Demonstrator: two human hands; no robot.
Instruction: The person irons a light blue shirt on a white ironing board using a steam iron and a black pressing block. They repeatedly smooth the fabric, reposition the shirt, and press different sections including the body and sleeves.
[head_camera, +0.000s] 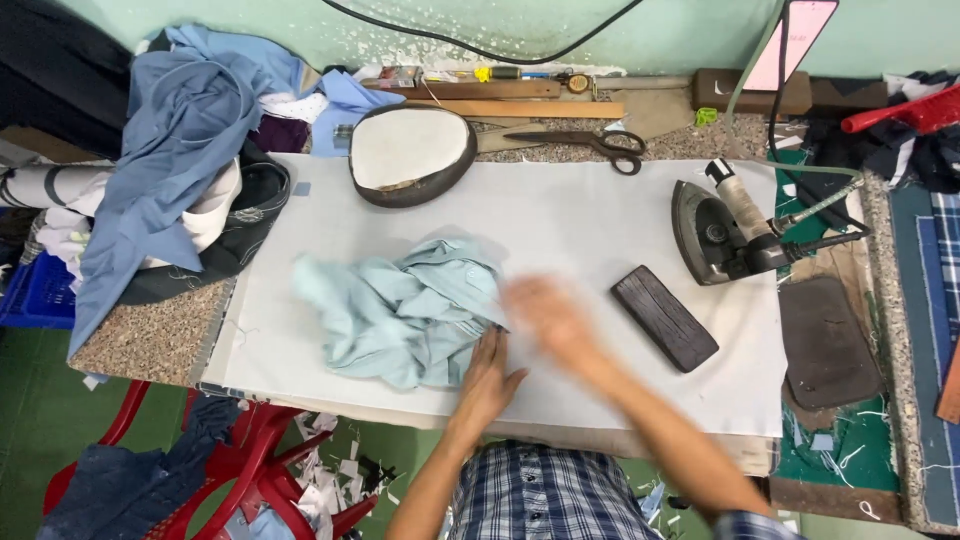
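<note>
Pressing flat, the left hand (487, 380) rests with fingers open on the crumpled pale-blue garment (405, 315) mid-worktop (600, 225); the right hand (550, 315), blurred, grip undeterminable, hovers beside it. Smoothing outward should avoid creases; iron (720, 235) stands beyond.

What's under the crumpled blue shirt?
The shirt lies on a white cloth covering the table. The left hand touches its edge. The blurred right hand is beside it. Anything under the shirt's folds is hidden.
</note>
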